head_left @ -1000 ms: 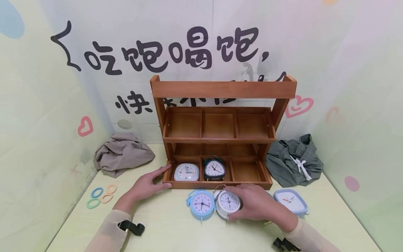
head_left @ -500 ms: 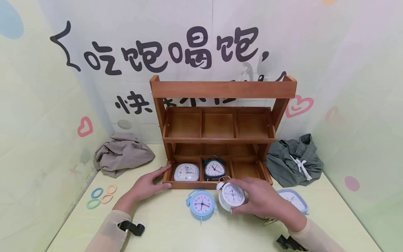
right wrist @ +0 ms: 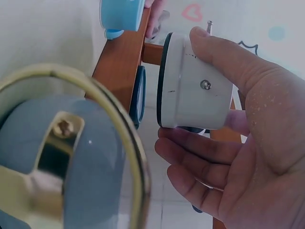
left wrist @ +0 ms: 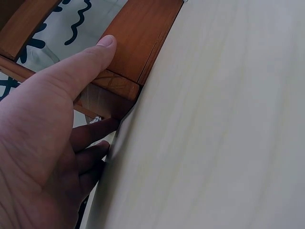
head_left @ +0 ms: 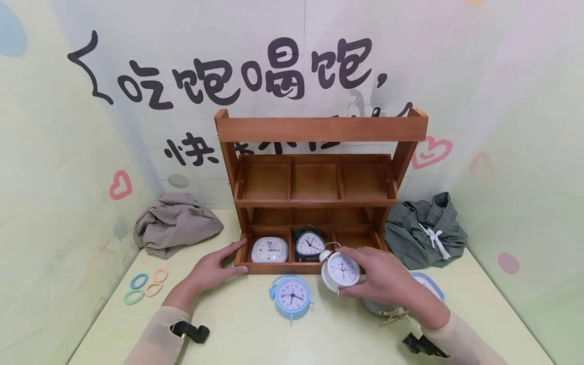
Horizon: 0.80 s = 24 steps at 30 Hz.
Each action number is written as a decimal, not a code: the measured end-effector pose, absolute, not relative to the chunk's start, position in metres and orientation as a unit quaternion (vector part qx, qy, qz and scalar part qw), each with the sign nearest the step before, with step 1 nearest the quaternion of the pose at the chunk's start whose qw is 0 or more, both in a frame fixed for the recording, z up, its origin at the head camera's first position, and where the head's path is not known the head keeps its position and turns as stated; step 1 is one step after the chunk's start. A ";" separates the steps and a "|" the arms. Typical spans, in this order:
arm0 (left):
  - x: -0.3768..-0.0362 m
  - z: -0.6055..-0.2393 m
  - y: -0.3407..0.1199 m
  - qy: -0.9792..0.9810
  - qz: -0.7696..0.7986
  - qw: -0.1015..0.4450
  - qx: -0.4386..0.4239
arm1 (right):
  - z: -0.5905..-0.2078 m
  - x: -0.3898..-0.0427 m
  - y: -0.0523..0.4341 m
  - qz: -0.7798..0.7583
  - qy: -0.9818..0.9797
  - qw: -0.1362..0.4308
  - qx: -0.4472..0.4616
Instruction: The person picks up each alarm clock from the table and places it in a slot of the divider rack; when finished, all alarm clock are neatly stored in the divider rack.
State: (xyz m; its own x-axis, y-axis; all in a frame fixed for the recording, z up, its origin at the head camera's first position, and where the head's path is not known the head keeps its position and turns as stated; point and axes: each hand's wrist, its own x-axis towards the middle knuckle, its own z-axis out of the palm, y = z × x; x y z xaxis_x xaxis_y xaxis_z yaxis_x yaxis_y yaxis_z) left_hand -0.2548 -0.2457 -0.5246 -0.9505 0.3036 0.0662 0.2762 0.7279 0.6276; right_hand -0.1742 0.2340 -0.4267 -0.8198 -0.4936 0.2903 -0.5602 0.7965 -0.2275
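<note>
My right hand (head_left: pixel 388 278) holds a white twin-bell alarm clock (head_left: pixel 343 269) by its side, thumb below and fingers over the top. The clock is raised in front of the lower right of a brown wooden shelf (head_left: pixel 319 130); its white casing (right wrist: pixel 202 90) shows side-on in the right wrist view. My left hand (head_left: pixel 211 269) grips the shelf's lower left front corner, its thumb (left wrist: pixel 90 62) on the front board and fingers along the side. In the lower tier, a white rounded clock (head_left: pixel 269 250) fills the left compartment and a dark triangular clock (head_left: pixel 310 244) the middle one.
A light-blue alarm clock (head_left: pixel 292 298) stands before the shelf. A grey-blue clock with brass fittings (right wrist: pixel 95 186) and a pale blue square clock (head_left: pixel 433 285) are partly hidden by my right arm. Crumpled brown cloth (head_left: pixel 178 223), dark green cloth (head_left: pixel 420 235) and several coloured rings (head_left: pixel 139 280) lie around.
My right hand has lifted the white alarm clock from beside the light-blue one and carried it up and right, toward the shelf's lower right compartment. The left hand keeps its place.
</note>
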 end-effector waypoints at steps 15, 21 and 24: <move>-0.254 -0.524 -0.246 0.929 0.334 0.022 0.155 | -0.409 -0.198 0.254 0.114 -0.956 0.121 0.242; -0.254 -0.524 -0.245 0.928 0.339 0.022 0.155 | -0.411 -0.211 0.264 0.104 -0.958 0.125 0.236; -0.254 -0.525 -0.245 0.927 0.340 0.021 0.157 | -0.413 -0.218 0.267 0.100 -0.959 0.118 0.236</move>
